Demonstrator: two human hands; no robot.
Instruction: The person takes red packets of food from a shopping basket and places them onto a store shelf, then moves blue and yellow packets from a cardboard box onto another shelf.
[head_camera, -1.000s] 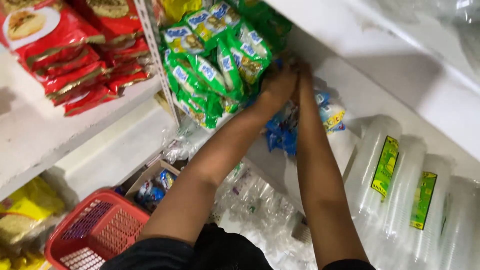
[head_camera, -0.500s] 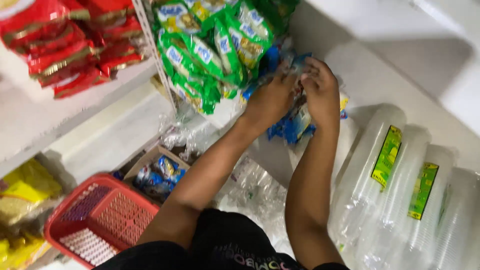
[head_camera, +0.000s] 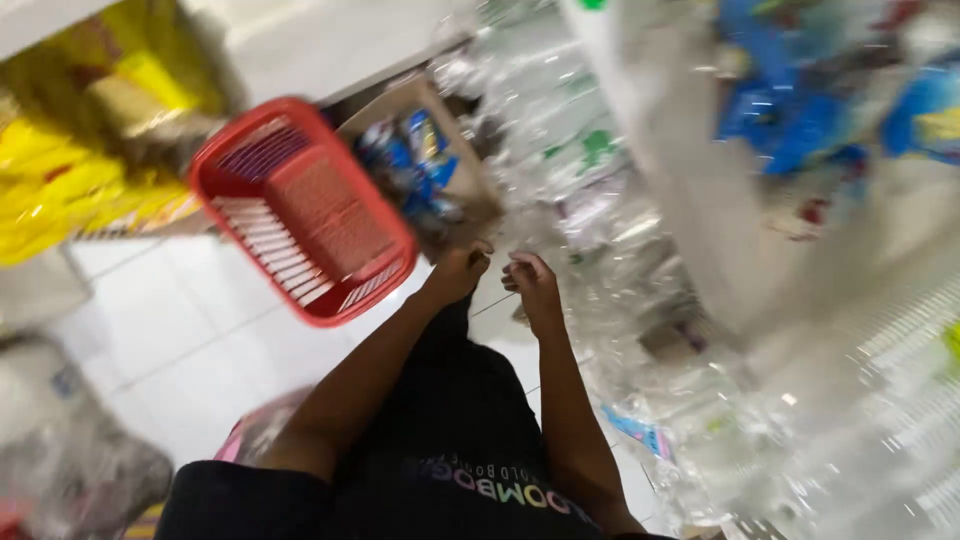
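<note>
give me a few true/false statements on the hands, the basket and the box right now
1. The red basket stands on the white tiled floor. True.
2. The left hand is inside the basket. False: it is lowered beside the basket, near the cardboard box.
3. The box holds blue packets. True.
4. The right hand is raised to the shelf of blue packs. False: it hangs low, close to the left hand, by the clear plastic bags.
5. The packs left of the basket are green. False: they are yellow packs.

The picture is too blurred to show whether either hand has a grip on anything.
</note>
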